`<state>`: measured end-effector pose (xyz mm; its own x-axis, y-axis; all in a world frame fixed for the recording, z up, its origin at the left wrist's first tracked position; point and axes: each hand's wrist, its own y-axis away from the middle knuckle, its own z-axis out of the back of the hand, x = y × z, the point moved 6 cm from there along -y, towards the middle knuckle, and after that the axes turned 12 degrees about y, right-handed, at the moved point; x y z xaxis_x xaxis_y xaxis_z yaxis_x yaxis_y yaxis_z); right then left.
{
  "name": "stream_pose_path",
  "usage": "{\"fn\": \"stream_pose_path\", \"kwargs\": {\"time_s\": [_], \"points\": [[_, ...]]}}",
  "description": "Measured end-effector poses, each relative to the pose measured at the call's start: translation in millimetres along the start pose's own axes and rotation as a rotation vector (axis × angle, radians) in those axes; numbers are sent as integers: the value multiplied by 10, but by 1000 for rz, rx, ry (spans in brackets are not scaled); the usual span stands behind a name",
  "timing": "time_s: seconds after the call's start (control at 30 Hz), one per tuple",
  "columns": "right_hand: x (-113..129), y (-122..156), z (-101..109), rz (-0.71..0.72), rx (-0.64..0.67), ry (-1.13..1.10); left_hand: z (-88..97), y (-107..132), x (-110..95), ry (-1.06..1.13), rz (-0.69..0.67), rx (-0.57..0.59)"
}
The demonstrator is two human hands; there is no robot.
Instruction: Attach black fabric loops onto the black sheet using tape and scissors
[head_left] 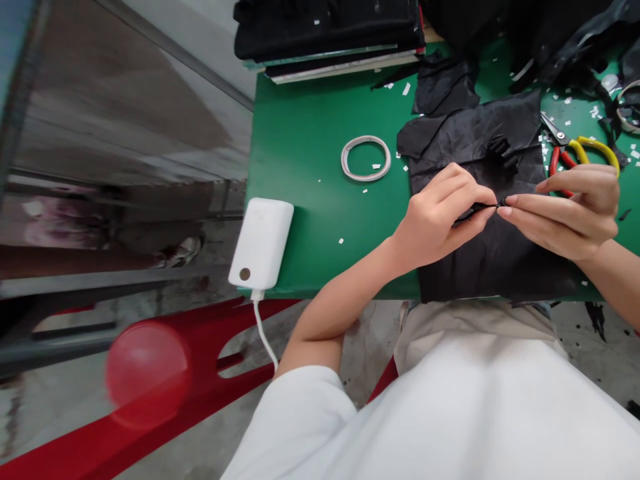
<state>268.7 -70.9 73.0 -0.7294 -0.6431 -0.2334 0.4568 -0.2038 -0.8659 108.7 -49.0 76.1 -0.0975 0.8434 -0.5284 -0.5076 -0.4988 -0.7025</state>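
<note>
My left hand (443,212) pinches a small black strip (470,212), which looks like fabric, between thumb and fingers. Opposite it, my right hand (570,208) has its thumb and index fingertip closed on the strip's other end. The fingers hide most of the strip. Beneath both hands lies a wrinkled black cloth (465,277), spread to the table's front edge. A little heap of black pieces (503,155) rests on the cloth just beyond my fingertips. Scissors (561,138) with partly hidden handles lie beyond my right hand, near red-handled and yellow-handled grips.
On the green table (300,147) are a roll of pale tape (366,159), a white power bank (263,243) with a cable, and scattered white paper bits. A stack of black folded material (325,30) stands at the back. A red plastic chair (200,360) is at left.
</note>
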Motion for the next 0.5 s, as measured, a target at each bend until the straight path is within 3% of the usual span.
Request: {"fn": "stream_pose_path", "kwargs": {"time_s": [0.2,0.27,0.43,0.5], "points": [[-124,249,-182,-143,262,-130,-6,-9,42,75,58,33],[-140,316,-202,-154,294,-156,-6,-10,46,94,65,43],[-102,204,-94,-78,177,-139,-5,-11,54,160,81,50],[-71,107,-11,-31,67,-125,0,-11,52,186,77,41]]}}
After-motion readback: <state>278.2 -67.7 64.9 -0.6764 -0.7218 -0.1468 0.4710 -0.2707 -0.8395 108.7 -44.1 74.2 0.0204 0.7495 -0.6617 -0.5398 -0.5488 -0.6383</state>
